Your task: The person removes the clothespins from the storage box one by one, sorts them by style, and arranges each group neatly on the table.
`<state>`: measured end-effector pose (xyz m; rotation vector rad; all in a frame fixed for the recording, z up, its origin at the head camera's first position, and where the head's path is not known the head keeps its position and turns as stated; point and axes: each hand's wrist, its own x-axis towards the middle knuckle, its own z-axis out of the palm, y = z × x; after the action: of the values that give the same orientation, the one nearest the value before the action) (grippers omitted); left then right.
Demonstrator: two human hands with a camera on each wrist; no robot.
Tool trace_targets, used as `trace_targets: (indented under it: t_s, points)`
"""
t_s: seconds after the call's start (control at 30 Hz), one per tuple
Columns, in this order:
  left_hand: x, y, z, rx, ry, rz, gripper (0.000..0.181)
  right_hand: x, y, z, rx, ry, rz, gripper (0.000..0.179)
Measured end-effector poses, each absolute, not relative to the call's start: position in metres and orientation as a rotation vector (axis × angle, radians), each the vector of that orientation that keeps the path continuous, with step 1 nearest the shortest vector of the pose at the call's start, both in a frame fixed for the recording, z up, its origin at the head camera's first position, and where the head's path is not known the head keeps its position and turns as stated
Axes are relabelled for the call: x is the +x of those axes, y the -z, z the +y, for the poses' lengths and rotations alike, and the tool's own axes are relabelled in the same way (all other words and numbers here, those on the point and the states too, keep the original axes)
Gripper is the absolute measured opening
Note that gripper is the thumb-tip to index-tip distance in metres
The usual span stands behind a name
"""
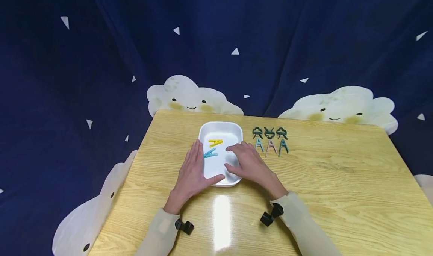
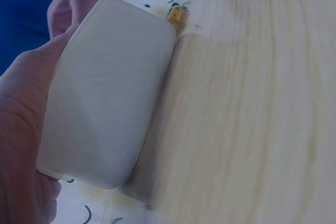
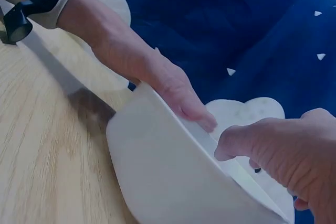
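Note:
A white plastic basin [image 1: 220, 126] stands on the table with a yellow clothespin [image 1: 215, 143] and a light blue clothespin [image 1: 211, 153] lying inside. My left hand [image 1: 193, 173] lies along its left rim, fingers straight and thumb stretched over the near end. Over the right rim reaches my right hand [image 1: 248, 162], its thumb and fingers spread apart with nothing between them. In the right wrist view the right hand [image 3: 286, 156] is above the basin's rim, and the left hand [image 3: 163, 82] rests at the opposite side. The left wrist view shows the basin's outer wall [image 2: 110, 93].
Right of the basin, dark green clips [image 1: 269, 133] form a row. Below them stand a blue clothespin [image 1: 259, 144], a pink one [image 1: 271, 147] and a green one [image 1: 283, 147]. A bit of yellow shows beside my right hand. A navy curtain [image 1: 216, 41] hangs behind the wooden table [image 1: 338, 181].

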<state>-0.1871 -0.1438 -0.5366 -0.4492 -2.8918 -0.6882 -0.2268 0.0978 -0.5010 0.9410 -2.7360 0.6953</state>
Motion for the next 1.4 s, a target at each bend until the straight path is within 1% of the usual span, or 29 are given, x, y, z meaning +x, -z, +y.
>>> trace_targets:
  t_s: [0.2, 0.43, 0.7, 0.83, 1.07, 1.27, 1.4]
  points:
    - [-0.187, 0.539, -0.143, -0.456, 0.694, -2.891, 0.136, -0.238, 0.505, 0.075, 1.021, -0.583, -2.875, 0.043]
    - [-0.187, 0.538, -0.141, -0.473, 0.685, -2.892, 0.136, -0.254, 0.513, 0.059, 1.001, -0.388, -2.996, 0.06]
    - [-0.188, 0.539, -0.142, -0.464, 0.68, -2.894, 0.136, -0.264, 0.518, 0.049, 0.982, -0.373, -3.096, 0.062]
    - [-0.188, 0.54, -0.144, -0.462, 0.673, -2.9, 0.137, -0.266, 0.52, 0.046, 0.99, -0.26, -3.118, 0.056]
    - [-0.187, 0.54, -0.145, -0.467, 0.672, -2.887, 0.136, -0.265, 0.52, 0.044, 1.052, -0.203, -3.011, 0.033]
    - [-0.188, 0.539, -0.145, -0.475, 0.667, -2.876, 0.136, -0.267, 0.521, 0.046, 1.094, -0.253, -2.978, 0.027]
    - [-0.188, 0.538, -0.145, -0.472, 0.685, -2.889, 0.136, -0.269, 0.521, 0.048, 1.137, -0.365, -2.965, 0.026]
